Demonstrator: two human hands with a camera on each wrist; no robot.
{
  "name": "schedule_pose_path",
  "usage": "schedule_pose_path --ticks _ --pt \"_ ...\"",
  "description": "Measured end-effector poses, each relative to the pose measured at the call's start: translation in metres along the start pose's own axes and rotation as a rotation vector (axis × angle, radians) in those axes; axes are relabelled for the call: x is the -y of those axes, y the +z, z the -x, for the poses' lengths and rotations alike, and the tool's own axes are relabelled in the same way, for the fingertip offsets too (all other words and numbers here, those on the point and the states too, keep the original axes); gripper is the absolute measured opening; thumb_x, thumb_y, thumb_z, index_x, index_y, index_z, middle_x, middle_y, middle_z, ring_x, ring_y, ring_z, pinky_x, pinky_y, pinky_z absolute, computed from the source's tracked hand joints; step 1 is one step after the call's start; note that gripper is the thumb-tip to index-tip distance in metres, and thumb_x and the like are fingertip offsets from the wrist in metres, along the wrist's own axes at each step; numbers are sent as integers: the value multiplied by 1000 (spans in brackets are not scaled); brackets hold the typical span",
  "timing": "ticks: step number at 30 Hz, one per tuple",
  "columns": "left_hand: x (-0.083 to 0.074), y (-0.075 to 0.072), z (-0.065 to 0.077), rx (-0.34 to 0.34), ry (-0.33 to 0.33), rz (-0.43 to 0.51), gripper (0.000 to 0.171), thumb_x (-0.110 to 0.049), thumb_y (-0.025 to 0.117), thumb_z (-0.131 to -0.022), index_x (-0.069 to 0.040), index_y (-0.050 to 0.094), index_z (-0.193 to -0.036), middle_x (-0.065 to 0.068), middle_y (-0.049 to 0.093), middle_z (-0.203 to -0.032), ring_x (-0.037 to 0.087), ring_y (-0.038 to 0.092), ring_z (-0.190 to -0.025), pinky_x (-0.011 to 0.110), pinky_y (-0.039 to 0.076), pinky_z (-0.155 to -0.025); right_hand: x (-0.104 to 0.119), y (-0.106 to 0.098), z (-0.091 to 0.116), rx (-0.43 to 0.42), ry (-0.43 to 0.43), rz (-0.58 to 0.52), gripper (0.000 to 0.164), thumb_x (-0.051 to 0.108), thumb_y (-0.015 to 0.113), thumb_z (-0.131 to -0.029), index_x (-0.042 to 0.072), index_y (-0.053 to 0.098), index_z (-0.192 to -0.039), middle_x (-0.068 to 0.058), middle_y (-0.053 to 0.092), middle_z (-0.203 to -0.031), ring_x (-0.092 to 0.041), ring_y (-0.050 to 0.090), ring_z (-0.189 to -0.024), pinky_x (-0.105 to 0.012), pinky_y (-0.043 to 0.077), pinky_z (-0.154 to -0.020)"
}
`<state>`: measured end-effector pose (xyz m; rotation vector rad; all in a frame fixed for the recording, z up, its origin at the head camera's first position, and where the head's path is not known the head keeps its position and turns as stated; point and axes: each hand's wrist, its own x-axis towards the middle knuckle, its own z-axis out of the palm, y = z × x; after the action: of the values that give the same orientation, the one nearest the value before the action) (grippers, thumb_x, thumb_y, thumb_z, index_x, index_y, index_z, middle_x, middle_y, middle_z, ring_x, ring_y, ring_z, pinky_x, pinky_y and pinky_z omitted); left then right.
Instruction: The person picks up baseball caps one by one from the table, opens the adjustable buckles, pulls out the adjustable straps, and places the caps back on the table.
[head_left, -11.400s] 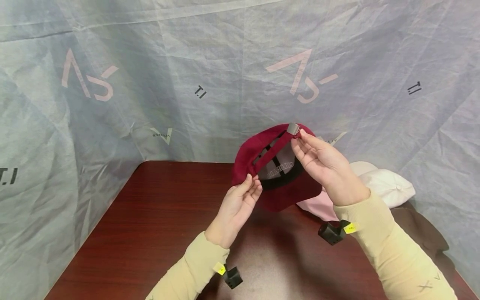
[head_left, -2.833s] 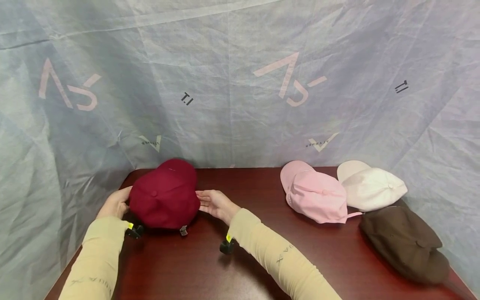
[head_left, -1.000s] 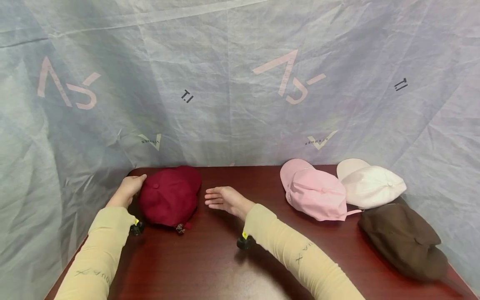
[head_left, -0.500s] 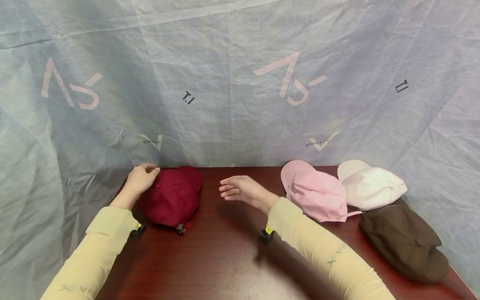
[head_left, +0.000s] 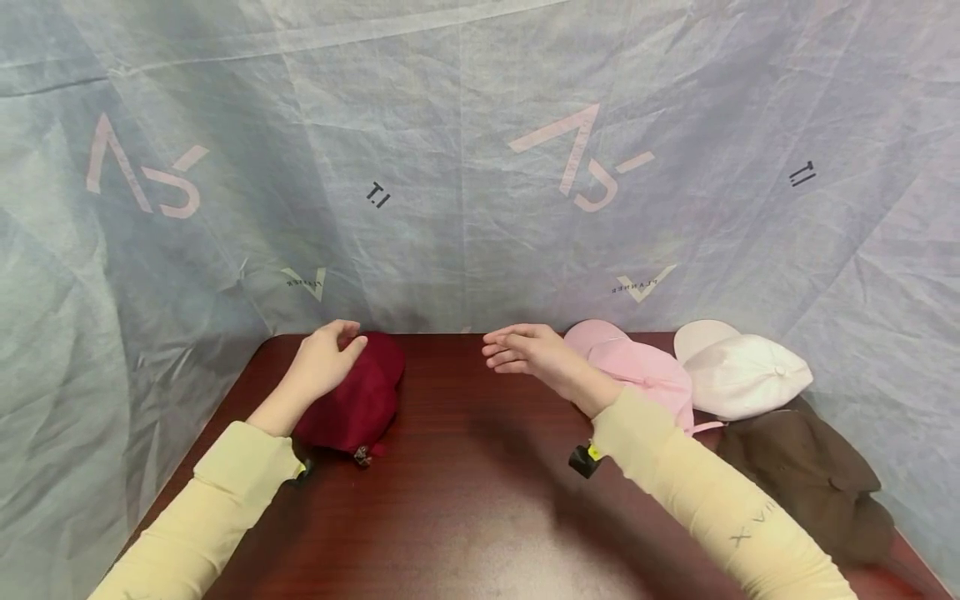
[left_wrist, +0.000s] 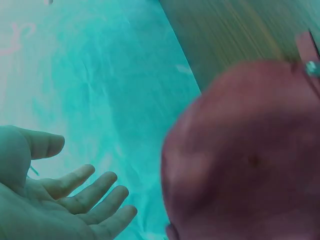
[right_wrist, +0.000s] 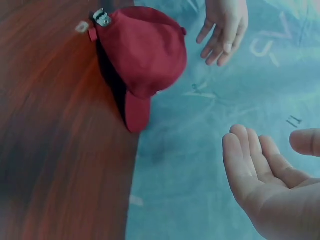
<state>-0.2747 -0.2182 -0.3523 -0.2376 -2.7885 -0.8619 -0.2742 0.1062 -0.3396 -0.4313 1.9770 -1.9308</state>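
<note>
A dark red baseball cap lies crown up at the table's left, its metal strap buckle facing the near side. Over its left part, in the head view, my left hand hovers with relaxed fingers and covers some of the crown. The left wrist view shows that hand apart from the cap. My right hand is raised in the air left of a pink cap, fingers extended and nothing held. Its forearm hides part of the pink cap. Both hands appear in the right wrist view, clear of the red cap.
A white cap sits right of the pink one, and a dark brown cap lies nearer at the table's right edge. Behind the reddish-brown table hangs a grey printed cloth.
Earlier both hands held the red cap up, then set it down at the left. Since then they have let go; both have moved up and rightward while the cap stays put.
</note>
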Motion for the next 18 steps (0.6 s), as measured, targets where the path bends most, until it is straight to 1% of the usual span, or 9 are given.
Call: schedule_pose_path --ticks 3,5,8,12,14,18 --pt "-13 5 4 6 31 3 43 -25 50 -97 3 50 -130 22 55 -126 37 51 -116 51 42 -96 6 -9 10 -13 -43 25 35 4 43 -98 -16 47 -125 -11 67 -99 -22 66 -89 -43 51 -91" --pt "-21 8 7 11 49 11 42 -25 51 -97 2 50 -130 21 55 -126 37 51 -117 51 42 -96 10 -15 17 -25 -75 66 34 3 43 -97 -17 47 -124 -14 67 -101 -22 66 -88 -41 52 -89" --pt "-34 12 12 18 76 29 42 -25 52 -96 1 51 -130 19 56 -126 35 52 -118 50 42 -97 13 -25 29 -43 -122 172 34 4 43 -97 -16 48 -124 -22 64 -109 -28 65 -94 -40 52 -90" --pt "-51 19 18 22 117 44 41 -24 55 -96 -1 52 -129 17 58 -123 32 53 -117 49 43 -96 15 -39 44 -86 -149 301 33 10 46 -98 -11 53 -122 -24 62 -114 -34 63 -102 -37 52 -89" --pt "-58 23 21 19 141 45 40 -24 55 -95 -1 53 -128 16 60 -122 31 54 -116 48 44 -96 15 -45 51 -108 -163 337 32 12 48 -98 -10 54 -121 -23 63 -113 -33 64 -100 -36 53 -87" --pt "-72 31 26 21 180 60 40 -24 57 -94 -1 54 -127 14 61 -121 29 56 -114 46 45 -95 15 -55 65 -151 -171 380 31 14 52 -97 -7 57 -118 -20 64 -111 -23 66 -93 -30 55 -81"
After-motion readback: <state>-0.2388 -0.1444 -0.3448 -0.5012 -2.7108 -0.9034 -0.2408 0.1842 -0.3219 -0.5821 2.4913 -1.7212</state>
